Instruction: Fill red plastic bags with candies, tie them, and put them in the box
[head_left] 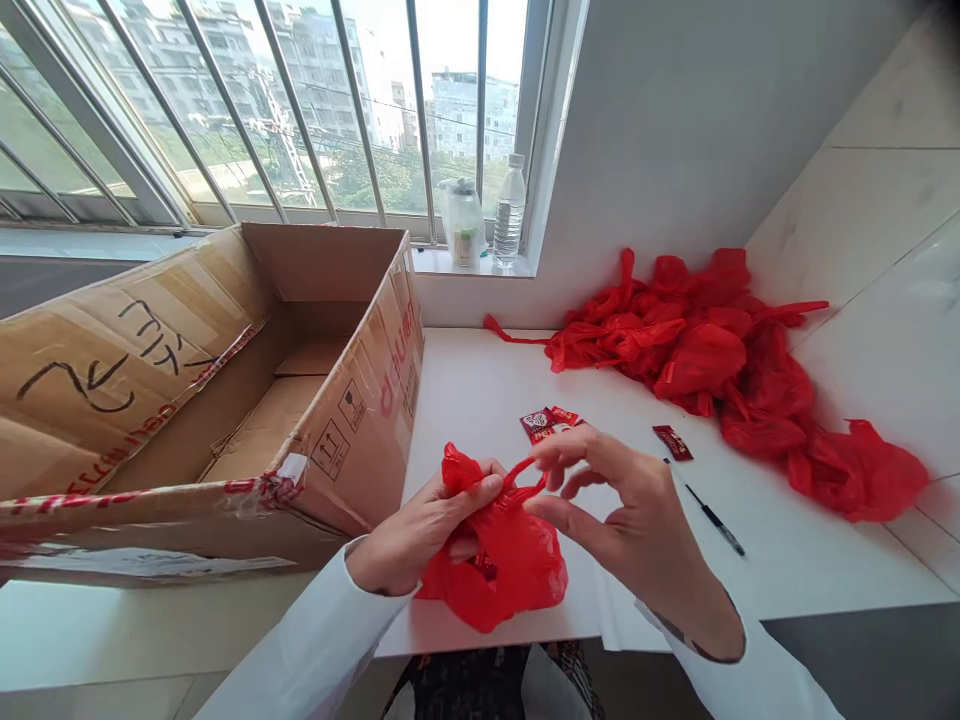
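Observation:
A red plastic bag [517, 560] with something inside bunches at the table's front edge, its contents mostly hidden by the film. My left hand [435, 520] is closed around its gathered neck, thumb on top. From the neck a thin handle loop [529, 480] reaches up to my right hand [615, 500]. There the fingers curl at the loop and hook its end, with the thumb a little apart below. Just behind the hands lie several small red printed packets [538, 424].
An open cardboard box [360, 440] stands on the left. Many red bags [697, 350] are heaped at the back right by the wall. A single dark red packet [673, 443] and a black pen [716, 522] lie right of my hands. A water bottle [510, 215] stands on the windowsill.

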